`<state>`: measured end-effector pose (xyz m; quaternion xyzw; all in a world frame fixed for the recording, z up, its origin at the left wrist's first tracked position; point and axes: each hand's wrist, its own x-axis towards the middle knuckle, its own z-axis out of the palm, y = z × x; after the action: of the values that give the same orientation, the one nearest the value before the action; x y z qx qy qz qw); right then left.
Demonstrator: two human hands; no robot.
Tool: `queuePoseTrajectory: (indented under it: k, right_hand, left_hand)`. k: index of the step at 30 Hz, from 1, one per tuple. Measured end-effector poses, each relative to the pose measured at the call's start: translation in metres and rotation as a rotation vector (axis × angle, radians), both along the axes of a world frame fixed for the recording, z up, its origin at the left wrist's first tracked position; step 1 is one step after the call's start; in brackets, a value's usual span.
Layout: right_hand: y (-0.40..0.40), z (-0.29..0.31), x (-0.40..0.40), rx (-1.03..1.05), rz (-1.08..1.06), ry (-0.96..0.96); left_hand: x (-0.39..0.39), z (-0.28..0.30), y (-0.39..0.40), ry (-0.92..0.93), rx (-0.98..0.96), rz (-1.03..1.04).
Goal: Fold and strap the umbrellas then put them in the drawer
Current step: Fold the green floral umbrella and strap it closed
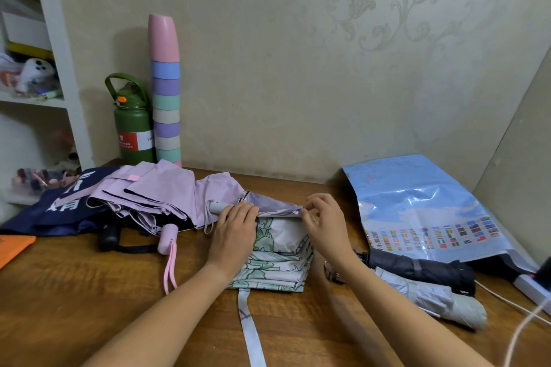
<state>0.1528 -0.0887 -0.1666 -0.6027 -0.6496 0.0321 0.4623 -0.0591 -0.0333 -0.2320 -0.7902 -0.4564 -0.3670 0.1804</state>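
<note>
Umbrella point(277, 250), floral, lies mid-table, canopy pleated flat: light, limp, slippery cloth on thin ribs, I'd judge. Left hand point(235, 226) presses flat on the folds near its handle point(219, 206). Right hand point(322, 217) pinches the far fold's edge. Best held by the pleat edges; the strap point(252, 328) trails near.

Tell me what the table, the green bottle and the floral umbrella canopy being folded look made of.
Table: wood or wood-look veneer, brown grain with a slight sheen. Green bottle: probably painted metal with a matte finish and a plastic lid and handle, though the look leaves it open. Floral umbrella canopy: thin woven fabric, creasing into flat pleats under the left hand and right hand.
</note>
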Motion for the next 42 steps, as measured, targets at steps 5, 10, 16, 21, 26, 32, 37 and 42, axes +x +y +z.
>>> queuePoseTrajectory:
  k: [5,10,16,21,26,32,37,42]
  right_hand:
    - [-0.002,-0.018,0.0,0.013,0.003,-0.166]
    - [-0.003,-0.027,-0.001,0.002,-0.009,-0.203]
    - [0.003,-0.025,-0.002,0.026,0.045,-0.193]
    - [0.005,-0.023,-0.001,0.037,0.043,-0.194]
    - [0.005,-0.02,-0.006,0.037,-0.007,-0.144]
    - [0.002,-0.02,-0.01,0.053,-0.05,-0.132]
    - [0.003,-0.022,-0.01,0.099,-0.061,-0.209]
    - [0.006,-0.021,-0.008,0.137,-0.051,-0.319]
  left_hand:
    - [-0.002,0.004,-0.005,-0.053,0.014,0.014]
    - [-0.002,0.005,-0.005,-0.077,0.0,0.036]
    - [0.0,0.008,-0.006,-0.058,-0.022,-0.045]
    - [0.0,0.008,-0.007,0.007,-0.076,-0.255]
    - [-0.001,0.008,-0.007,0.013,-0.14,-0.245]
    - [-0.002,0.009,-0.009,0.052,-0.137,-0.205]
    - [-0.002,0.009,-0.01,0.045,-0.125,-0.174]
    - [-0.002,0.011,-0.012,0.063,-0.143,-0.15]
